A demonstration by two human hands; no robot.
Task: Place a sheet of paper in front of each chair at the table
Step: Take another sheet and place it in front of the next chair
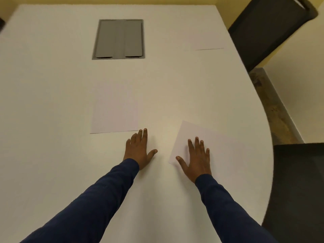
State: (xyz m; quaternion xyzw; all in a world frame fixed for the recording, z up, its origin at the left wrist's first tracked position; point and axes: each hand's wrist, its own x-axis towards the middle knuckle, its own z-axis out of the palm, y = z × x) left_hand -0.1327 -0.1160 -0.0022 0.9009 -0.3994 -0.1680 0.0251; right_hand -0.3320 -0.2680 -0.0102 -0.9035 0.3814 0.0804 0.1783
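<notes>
**Right hand flat on the skewed sheet, chair off to the lower right**

The tilted sheet (pixel 217 144) lies on the bench (pixel 52 88) at lower right of centre, directly under the right hand (pixel 196 160). That hand presses on it palm down, its fingers (pixel 197 142) straight and spread; nothing is pinched or curled round. The left hand (pixel 138 151) rests flat on bare bench just beside it, fingers likewise straight, holding nothing, its fingertips close to the lower edge of the middle sheet (pixel 114 109). Whether that is one sheet or a stack cannot be told.

The tilted sheet's long axis appears to run from its upper-left corner down toward the right, so it points roughly at the near chair (pixel 298 190) in the lower right of the frame. The right hand is plainly the nearer one, and a slide outward and a slight turn look like what is needed to square it to that seat.

A far sheet (pixel 209 42) already lies before the far chair (pixel 270 32) at upper right.
</notes>
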